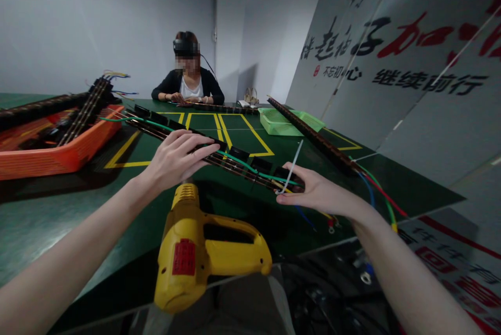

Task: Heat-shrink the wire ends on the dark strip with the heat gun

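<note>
**Wire bundle held flat on the green table, cable tie at its near end**

At 6 o'clock, nearest the camera, a yellow heat gun point(203, 251) lies on the table edge, untouched by either hand. It looks bulky and hard-shelled, with a red label on its side.

Just beyond it, the wire bundle point(235, 160) runs slantwise from 4 o'clock up toward 10 o'clock across the green table point(47, 210). It is judged long, light and floppy: thin dark wires laid side by side, a green wire along them, and black sleeves spaced down the length. Sagging is likely if it is lifted at one point only; support at two spread points, on the black sleeves rather than on bare wire, is judged safest.

The right hand point(317, 191), at 4 o'clock, is closed around the bundle's near end, thumb and fingers pressed together on it, with a white cable tie point(293, 165) standing up out of the pinch. The left hand point(176, 157), at 10 o'clock of the right, lies flat with fingers extended, pressing the bundle down onto the table rather than gripping it.

Loose coloured wire ends point(381, 191) trail off at 3 o'clock.

Farther out: an orange tray point(55, 155) holding more bundles at 9 o'clock, a green basket point(279, 121) at 1 o'clock, and a seated person point(188, 84) at 12 o'clock across the table.
</note>
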